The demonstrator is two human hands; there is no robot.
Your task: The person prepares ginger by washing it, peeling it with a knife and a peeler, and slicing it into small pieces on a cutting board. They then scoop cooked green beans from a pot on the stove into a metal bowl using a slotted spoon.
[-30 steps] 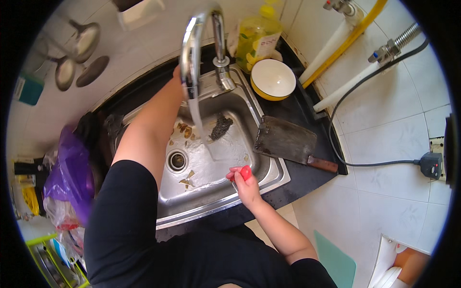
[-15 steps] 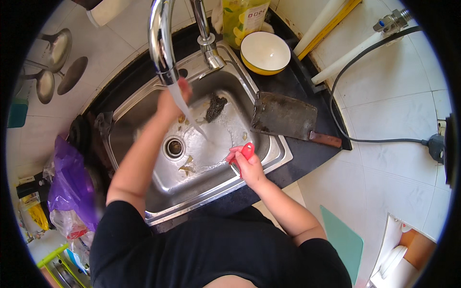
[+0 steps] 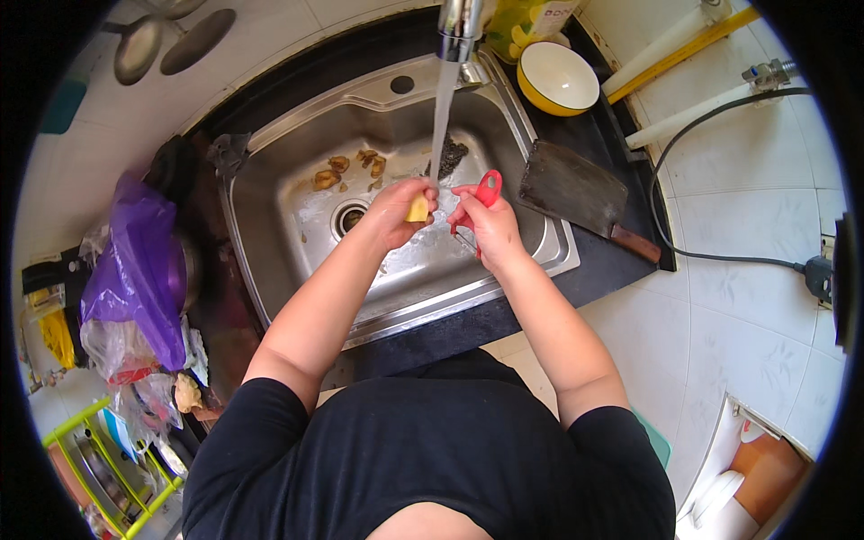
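Closer to my right hand [image 3: 488, 227] than before, my left hand [image 3: 396, 213] has moved in over the broad, shiny steel sink [image 3: 290, 261]. I have the right curled round a smooth red peeler [image 3: 486, 196] with a metal blade [image 3: 465, 242], the left pinched on a small, flat-cut yellow chunk [image 3: 418, 210] beside the running water [image 3: 441, 121].

There are two bare hands [image 3: 396, 214]; one yellow piece of food [image 3: 418, 210]; one red-handled peeler [image 3: 489, 188]; one steel sink [image 3: 270, 198] with one drain [image 3: 349, 219]; one tap [image 3: 460, 27]; one bowl [image 3: 559, 77]; one cleaver [image 3: 574, 187]; one bottle [image 3: 522, 27]; one purple bag [image 3: 135, 261]; and at least three hanging metal utensils [image 3: 138, 50] in view.
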